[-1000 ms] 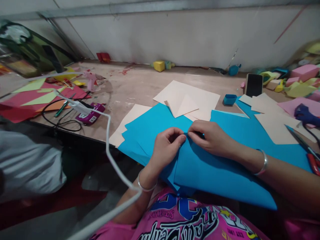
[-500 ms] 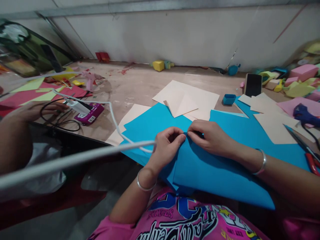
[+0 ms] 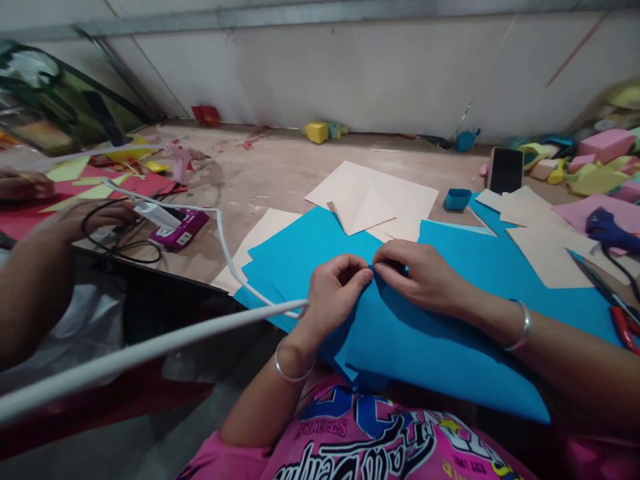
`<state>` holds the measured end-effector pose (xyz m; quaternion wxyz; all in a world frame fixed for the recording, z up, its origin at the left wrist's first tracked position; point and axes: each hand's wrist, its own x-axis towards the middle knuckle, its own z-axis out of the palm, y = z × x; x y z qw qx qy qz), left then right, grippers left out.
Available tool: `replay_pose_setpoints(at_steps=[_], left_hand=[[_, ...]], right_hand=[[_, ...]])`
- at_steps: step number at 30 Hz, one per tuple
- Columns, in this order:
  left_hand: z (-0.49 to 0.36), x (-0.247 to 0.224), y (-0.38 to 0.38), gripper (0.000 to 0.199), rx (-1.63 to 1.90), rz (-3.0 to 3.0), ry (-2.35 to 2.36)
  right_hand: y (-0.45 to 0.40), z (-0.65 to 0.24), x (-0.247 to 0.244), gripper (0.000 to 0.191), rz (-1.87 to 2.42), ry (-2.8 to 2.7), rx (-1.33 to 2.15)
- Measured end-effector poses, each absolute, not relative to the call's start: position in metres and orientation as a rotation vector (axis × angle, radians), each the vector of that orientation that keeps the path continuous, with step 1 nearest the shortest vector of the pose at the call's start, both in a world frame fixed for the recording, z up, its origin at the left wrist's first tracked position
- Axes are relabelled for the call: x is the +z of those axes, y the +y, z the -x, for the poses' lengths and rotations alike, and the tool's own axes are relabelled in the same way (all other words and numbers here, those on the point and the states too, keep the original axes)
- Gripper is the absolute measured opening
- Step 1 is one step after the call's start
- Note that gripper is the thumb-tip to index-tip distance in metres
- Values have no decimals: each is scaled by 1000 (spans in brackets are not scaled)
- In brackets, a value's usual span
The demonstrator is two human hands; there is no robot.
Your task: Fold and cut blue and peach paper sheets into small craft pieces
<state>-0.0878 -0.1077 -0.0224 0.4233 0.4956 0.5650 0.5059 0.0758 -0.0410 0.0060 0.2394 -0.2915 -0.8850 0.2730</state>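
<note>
A large sheet of blue paper [image 3: 430, 353] hangs over the table's front edge towards my lap. My left hand [image 3: 336, 287] pinches its upper edge between thumb and fingers. Close beside it, my right hand [image 3: 415, 270] pinches the same edge, and the fingertips of both hands nearly meet. What lies right between the fingertips is too small to make out. Under and behind my hands lie more blue sheets [image 3: 305, 243]. A folded cream paper piece [image 3: 367, 212] rests on a cream sheet [image 3: 390, 180] just beyond them.
A white cable [image 3: 165, 347] crosses in front at left. A purple power strip [image 3: 179, 228] stands near another person's hand [image 3: 107, 217]. At right are scissors [image 3: 623, 323], a blue glue gun [image 3: 613, 230], a phone [image 3: 506, 170] and a small blue paper box [image 3: 457, 199].
My hands stay almost still, pinching the blue sheet. The white cable has dipped lower at left. The other person's arm has shifted, and a second hand has appeared at the far left.
</note>
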Motion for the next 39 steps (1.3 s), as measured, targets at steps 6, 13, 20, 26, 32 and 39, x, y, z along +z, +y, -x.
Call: replay_pose_setpoints(at_steps=[6, 13, 20, 26, 32, 39], left_hand=[[88, -23, -109, 11, 1263, -1257, 1424], [86, -24, -108, 10, 1259, -1259, 1411], [84, -26, -107, 13, 1297, -1231, 1411], [87, -28, -107, 13, 1274, -1276, 1436], [87, -26, -107, 12, 1264, -1293, 1418], [85, -22, -105, 12, 1250, -1299, 1434]], right_hand=[[-42, -77, 6, 13, 816, -2437, 759], [-41, -78, 5, 13, 822, -2435, 768], [-41, -78, 5, 13, 820, -2407, 762], [-39, -77, 0, 12, 817, -2404, 758], [-38, -78, 0, 12, 793, -2389, 753], [-37, -77, -1, 12, 803, -2414, 743]])
